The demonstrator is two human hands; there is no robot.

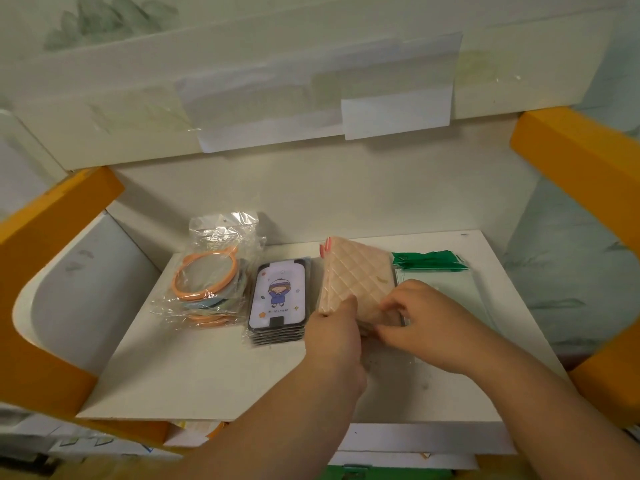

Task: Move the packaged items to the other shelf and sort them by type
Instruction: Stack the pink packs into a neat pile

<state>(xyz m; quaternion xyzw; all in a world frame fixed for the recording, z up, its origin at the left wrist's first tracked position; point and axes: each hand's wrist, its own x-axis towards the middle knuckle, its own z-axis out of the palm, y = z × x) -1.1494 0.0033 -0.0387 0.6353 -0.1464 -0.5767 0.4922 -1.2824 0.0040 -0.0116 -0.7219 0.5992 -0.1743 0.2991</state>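
Observation:
On the white shelf stand three sorted piles and a pink quilted pack held tilted above the shelf. My left hand grips its near left edge. My right hand pinches its near right corner. To the left lies a stack of dark cartoon-card packs. Further left is a pile of round orange mirrors in clear bags. Right of the pink pack lie clear flat packs with green headers, partly hidden by my right hand.
Orange frame bars flank the shelf on both sides. A white upper shelf edge with taped paper overhangs the back. A rounded white panel closes the left side. More items show below the front edge.

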